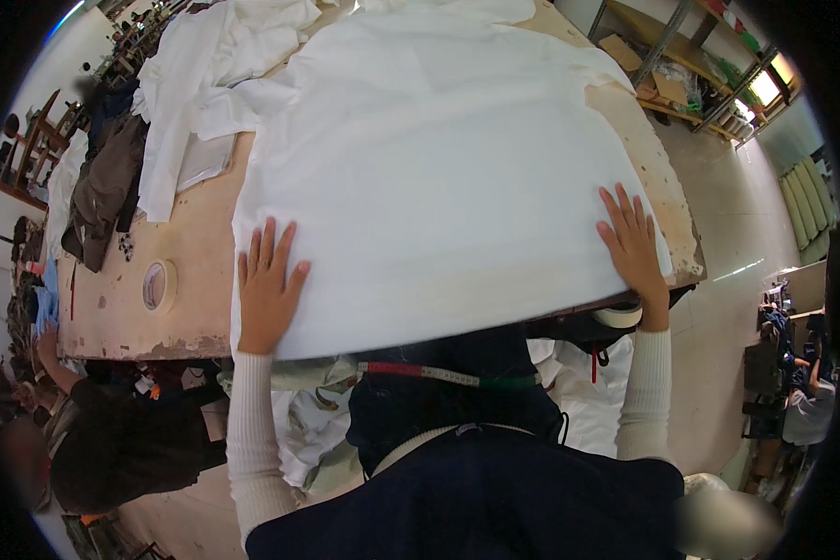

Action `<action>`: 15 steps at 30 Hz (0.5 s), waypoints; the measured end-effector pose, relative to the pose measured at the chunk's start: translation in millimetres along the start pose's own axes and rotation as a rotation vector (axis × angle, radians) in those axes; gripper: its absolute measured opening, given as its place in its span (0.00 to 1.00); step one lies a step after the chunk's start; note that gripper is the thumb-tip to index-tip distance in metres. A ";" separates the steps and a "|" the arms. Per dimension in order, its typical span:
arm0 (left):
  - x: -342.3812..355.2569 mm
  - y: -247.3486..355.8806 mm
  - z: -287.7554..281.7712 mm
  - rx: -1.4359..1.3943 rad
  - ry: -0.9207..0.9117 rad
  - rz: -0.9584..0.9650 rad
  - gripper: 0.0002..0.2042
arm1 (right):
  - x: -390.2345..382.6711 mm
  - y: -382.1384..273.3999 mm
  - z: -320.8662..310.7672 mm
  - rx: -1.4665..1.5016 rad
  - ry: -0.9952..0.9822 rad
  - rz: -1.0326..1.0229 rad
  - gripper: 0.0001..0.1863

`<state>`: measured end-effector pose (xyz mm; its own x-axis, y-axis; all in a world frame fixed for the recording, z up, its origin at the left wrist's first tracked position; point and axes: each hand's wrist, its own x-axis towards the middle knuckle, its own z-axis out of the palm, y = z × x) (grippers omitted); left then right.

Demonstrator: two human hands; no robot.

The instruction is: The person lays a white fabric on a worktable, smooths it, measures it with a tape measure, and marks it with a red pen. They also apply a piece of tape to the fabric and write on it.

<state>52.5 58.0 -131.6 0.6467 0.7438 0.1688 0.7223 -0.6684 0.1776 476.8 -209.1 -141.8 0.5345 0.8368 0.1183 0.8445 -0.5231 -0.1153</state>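
A large white garment, with a sleeve-like part at its upper left, is spread over the wooden table. Its straight lower edge runs along the table's near edge. My left hand lies flat on its left side near that edge, fingers apart. On the right side, close to the table's corner, my right hand rests palm down with fingers spread. Neither hand grips anything. A measuring tape in red, white and green stretches across my front, below the table edge.
A roll of tape stands left of the garment. More white cloth, a clear flat packet and dark clothes lie farther left. Beyond the left edge, a co-worker in dark clothing works. Shelving stands far right.
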 end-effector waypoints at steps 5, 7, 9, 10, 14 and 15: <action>60.8 -12.6 17.7 0.220 0.077 -0.046 0.27 | 53.6 -15.7 -0.9 -0.066 -0.003 0.026 0.30; 52.9 12.7 30.6 0.335 0.279 0.092 0.27 | 53.9 -55.4 -6.4 -0.184 0.025 0.056 0.30; 18.4 78.9 11.4 0.094 0.017 0.261 0.26 | 10.1 -97.1 -16.5 -0.020 0.089 -0.354 0.29; -0.3 81.1 9.2 0.054 -0.070 0.209 0.26 | -7.1 -94.5 -13.9 -0.008 0.008 -0.337 0.29; -45.9 16.0 -1.0 0.006 -0.047 -0.123 0.24 | -34.6 -27.2 -19.4 0.062 -0.063 -0.029 0.26; -52.3 -3.9 -4.0 0.050 -0.024 -0.189 0.24 | -40.5 -2.0 -15.7 0.066 -0.006 0.082 0.25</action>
<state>14.9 21.7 -137.2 0.5040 0.8562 0.1137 0.8421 -0.5164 0.1557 454.0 -244.5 -130.8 0.6013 0.7927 0.1004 0.7937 -0.5781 -0.1894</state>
